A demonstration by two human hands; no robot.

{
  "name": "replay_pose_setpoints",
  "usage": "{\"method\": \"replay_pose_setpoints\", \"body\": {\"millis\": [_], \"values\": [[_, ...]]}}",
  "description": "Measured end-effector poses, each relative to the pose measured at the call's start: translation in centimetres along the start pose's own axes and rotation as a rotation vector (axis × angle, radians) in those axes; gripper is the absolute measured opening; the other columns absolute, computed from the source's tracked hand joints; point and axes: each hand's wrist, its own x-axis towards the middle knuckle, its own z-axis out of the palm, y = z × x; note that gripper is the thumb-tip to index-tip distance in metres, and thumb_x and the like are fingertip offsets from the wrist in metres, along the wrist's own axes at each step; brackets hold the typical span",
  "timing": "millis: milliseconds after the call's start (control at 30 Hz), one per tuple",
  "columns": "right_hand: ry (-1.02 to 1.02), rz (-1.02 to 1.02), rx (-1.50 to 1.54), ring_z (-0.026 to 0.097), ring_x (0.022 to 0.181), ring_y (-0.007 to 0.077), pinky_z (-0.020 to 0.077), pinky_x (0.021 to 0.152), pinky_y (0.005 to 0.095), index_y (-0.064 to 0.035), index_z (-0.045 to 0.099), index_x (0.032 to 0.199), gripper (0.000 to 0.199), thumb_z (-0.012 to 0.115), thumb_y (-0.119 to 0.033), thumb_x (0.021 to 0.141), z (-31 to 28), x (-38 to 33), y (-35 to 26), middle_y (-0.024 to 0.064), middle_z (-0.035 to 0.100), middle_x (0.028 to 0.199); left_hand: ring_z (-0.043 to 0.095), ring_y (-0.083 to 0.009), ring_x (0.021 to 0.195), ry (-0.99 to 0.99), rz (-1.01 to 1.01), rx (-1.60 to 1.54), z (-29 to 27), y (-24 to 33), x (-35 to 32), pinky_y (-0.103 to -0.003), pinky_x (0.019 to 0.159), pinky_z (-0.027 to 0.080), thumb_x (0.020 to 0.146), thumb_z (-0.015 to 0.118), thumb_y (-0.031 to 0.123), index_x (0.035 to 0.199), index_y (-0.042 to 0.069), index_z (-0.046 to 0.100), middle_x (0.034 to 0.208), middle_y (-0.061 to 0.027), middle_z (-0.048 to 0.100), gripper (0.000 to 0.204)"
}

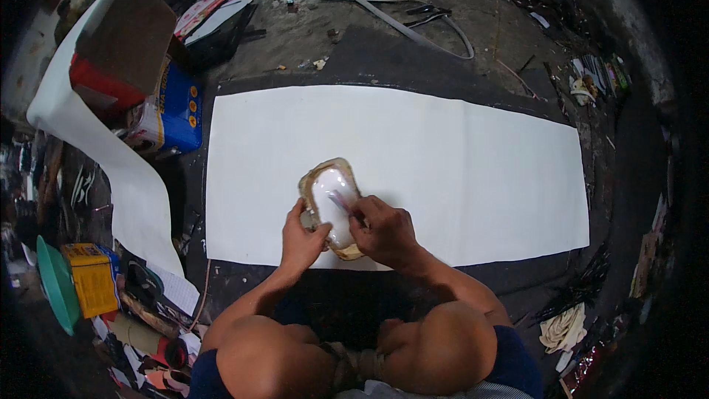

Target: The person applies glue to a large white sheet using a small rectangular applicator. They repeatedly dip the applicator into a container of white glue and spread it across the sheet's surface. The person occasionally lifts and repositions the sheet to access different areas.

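A small tray-like container (309, 174) with a crusted, brownish rim holds glossy white liquid (331, 186). My left hand (301, 236) grips its left side, thumb over the near edge. In my right hand (384, 230) is a thin, pale purple flat tool (339, 201), its tip in the white liquid. Most of that tool is hidden by my fingers, so its exact kind cannot be told. Both hands hold these over a large white sheet (509, 185) spread flat on the dark floor before my knees.
At the left a long white strip (140, 199) drapes down from an open cardboard box (118, 52) beside a blue box (179, 114). Nearer are a yellow tin (90, 279) and a green lid-like disc (56, 284). A grey strap (413, 29) lies beyond; a crumpled cloth (563, 327) sits at right.
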Motion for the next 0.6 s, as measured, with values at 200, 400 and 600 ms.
{"method": "replay_pose_setpoints", "body": {"millis": [200, 400, 600], "values": [[-0.193, -0.368, -0.308, 0.063, 0.057, 0.0247, 0.0508, 0.050, 0.0374, -0.0054, 0.058, 0.080, 0.009, 0.063, -0.010, 0.076, 7.3, -1.2, 0.4, 0.0082, 0.058, 0.070, 0.063, -0.0315, 0.101, 0.245, 0.117, 0.288, -3.7, -10.7, -0.3, -0.037, 0.086, 0.053, 0.074, 0.073, 0.015, 0.138, -0.011, 0.037, 0.127, -0.0279, 0.052, 0.078], [-0.185, -0.293, -0.264, 0.065, 0.060, 0.0238, 0.0518, 0.052, 0.0381, -0.0038, 0.062, 0.087, 0.012, 0.066, -0.011, 0.078, 8.9, -1.2, -1.4, 0.0097, 0.060, 0.068, 0.061, -0.0290, 0.106, 0.174, -0.006, -0.004, -4.4, -9.0, -1.7, -0.036, 0.086, 0.053, 0.075, 0.075, 0.019, 0.140, -0.008, 0.036, 0.130, -0.0255, 0.051, 0.081], [-0.294, 0.169, 0.348, 0.062, 0.059, 0.0140, 0.0467, 0.052, 0.0285, -0.0046, 0.064, 0.099, 0.020, 0.069, -0.019, 0.086, 6.7, 2.3, 0.3, 0.0040, 0.066, 0.072, 0.059, -0.0245, 0.106, 0.205, 0.017, -0.126, -7.8, -7.9, -1.9, -0.034, 0.088, 0.050, 0.075, 0.082, 0.031, 0.142, -0.004, 0.036, 0.136, -0.0207, 0.047, 0.088]]}}
